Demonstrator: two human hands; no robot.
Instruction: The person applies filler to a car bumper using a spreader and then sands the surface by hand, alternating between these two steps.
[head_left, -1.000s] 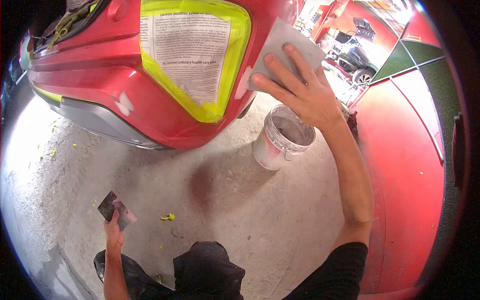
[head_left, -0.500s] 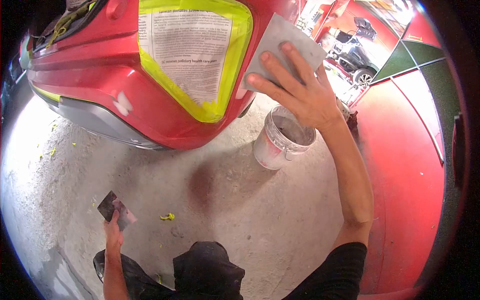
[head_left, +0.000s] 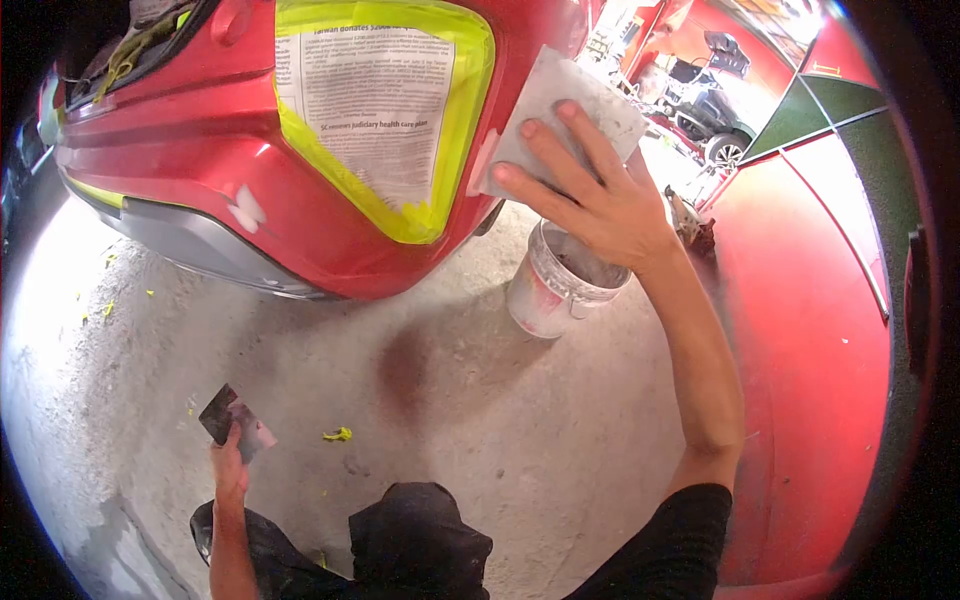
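My right hand [head_left: 600,190] presses its spread fingers on a grey, flat putty spreader [head_left: 560,85], its thumb hidden behind. The spreader's left edge meets the rear corner of a red car [head_left: 200,130], beside a pale pink patch of putty [head_left: 484,165]. Low on the left, my left hand [head_left: 230,462] grips a dark rectangular putty plate [head_left: 216,412], with pinkish putty on its right part. Newspaper [head_left: 370,100] framed by yellow-green masking tape [head_left: 460,110] covers the car's lamp area.
A stained white bucket [head_left: 545,300] stands on the concrete floor below my right forearm. Another pale patch [head_left: 246,208] marks the bumper. Scraps of yellow tape [head_left: 338,434] lie on the floor. A red panel [head_left: 800,400] runs along the right; a partly dismantled car [head_left: 715,125] sits behind.
My right hand and the spreader have shifted slightly down and left, and more of the pink putty patch shows beside the spreader. My left hand has barely moved.
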